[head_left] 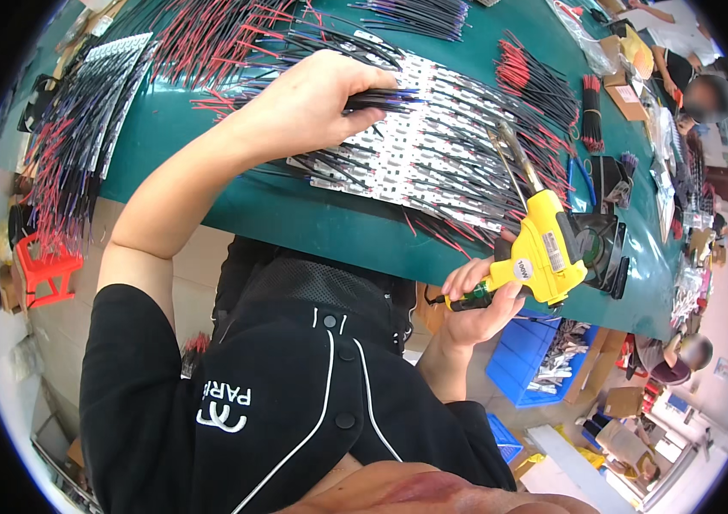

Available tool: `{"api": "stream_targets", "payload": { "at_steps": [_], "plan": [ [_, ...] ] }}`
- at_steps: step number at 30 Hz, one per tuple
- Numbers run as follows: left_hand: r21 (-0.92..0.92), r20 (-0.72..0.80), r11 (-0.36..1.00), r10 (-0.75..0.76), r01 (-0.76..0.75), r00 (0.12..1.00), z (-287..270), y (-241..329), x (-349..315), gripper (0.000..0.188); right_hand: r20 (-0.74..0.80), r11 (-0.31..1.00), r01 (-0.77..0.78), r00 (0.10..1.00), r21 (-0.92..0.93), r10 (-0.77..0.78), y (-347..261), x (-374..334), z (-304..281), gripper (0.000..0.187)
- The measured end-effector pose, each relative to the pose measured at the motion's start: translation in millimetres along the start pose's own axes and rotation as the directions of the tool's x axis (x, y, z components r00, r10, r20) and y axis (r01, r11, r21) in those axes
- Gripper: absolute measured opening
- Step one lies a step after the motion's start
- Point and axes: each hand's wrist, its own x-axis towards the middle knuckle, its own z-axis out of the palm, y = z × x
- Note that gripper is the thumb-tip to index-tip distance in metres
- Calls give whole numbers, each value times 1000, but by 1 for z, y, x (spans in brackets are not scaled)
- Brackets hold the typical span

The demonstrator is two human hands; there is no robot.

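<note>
My left hand (317,98) is closed around a bunch of thin black wires (388,101) with bluish tips, held over a panel of white circuit boards (400,137) on the table. Rows of black and red wires spread from both sides of that panel. In my right hand (484,310) is a yellow soldering gun (544,244), gripped by its dark handle. Its metal tip points away from me, above the right part of the wired boards. Whether the tip touches a board cannot be made out.
Piles of red and black wires (214,43) lie at the far left, beside wired board strips (111,103). To the right are a wire bundle (540,77), blue-handled pliers (582,182) and a black fan-like device (599,248). Below stand a blue crate (522,364) and a red stool (47,270).
</note>
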Motion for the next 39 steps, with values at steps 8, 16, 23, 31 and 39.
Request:
{"api": "stream_targets", "payload": {
  "at_steps": [8, 16, 23, 31, 39],
  "plan": [
    [33, 56, 999, 12, -14, 998, 23, -11, -4, 17, 6, 997, -33, 999, -65, 33, 9, -20, -9, 59],
    [4, -151, 999, -52, 54, 987, 21, -9, -10, 19, 21, 995, -44, 999, -94, 46, 6, -30, -7, 61],
    [221, -57, 975, 15, -2, 998, -1, 18, 7, 24, 21, 994, -46, 999, -100, 48, 5, -32, -3, 61],
    [34, 8, 994, -105, 104, 994, 31, -48, 5, 26, 40, 994, -20, 999, -109, 25, 5, -35, 3, 60],
    [-147, -57, 983, -120, 111, 991, 25, -49, 9, 26, 38, 992, -42, 998, -119, 47, 9, -34, 5, 60]
  ]
}}
